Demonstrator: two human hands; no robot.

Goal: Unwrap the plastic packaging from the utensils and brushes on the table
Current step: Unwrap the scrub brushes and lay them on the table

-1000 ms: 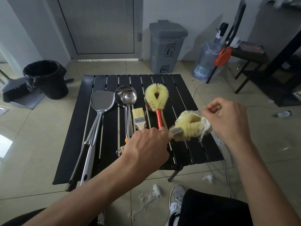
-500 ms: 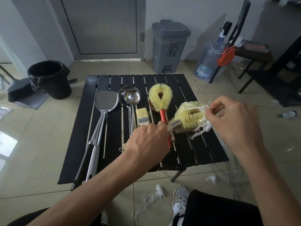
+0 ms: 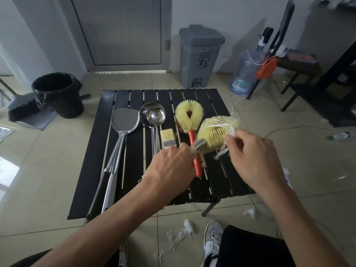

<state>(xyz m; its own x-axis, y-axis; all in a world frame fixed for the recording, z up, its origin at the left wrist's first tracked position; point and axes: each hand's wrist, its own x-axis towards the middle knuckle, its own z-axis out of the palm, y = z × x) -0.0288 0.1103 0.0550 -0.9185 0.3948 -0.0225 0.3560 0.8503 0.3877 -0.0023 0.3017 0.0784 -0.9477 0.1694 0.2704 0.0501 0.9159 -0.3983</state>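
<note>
My left hand (image 3: 171, 168) grips the handle of a yellow loop brush (image 3: 213, 133) held above the black slatted table (image 3: 123, 170), its metal ferrule sticking out past my fingers. Clear plastic wrap (image 3: 228, 130) still clings round the bristles. My right hand (image 3: 254, 160) pinches that wrap beside the brush head, and a twisted strand hangs below. On the table lie a bare yellow brush with a red handle (image 3: 189, 120), a small flat brush (image 3: 168, 138), two nested steel ladles (image 3: 154, 116) and a steel spatula (image 3: 125, 122).
Crumpled wrap scraps (image 3: 179, 236) lie on the tiled floor near my shoe (image 3: 212, 236). A black bin (image 3: 59, 93) and dustpan stand at left, a grey pedal bin (image 3: 200, 54) behind the table, a water jug (image 3: 246, 72) and black chairs at right.
My right hand has come down and in toward the brush head, still pinching the wrap. The brush is tilted a little more upright in my left hand.
</note>
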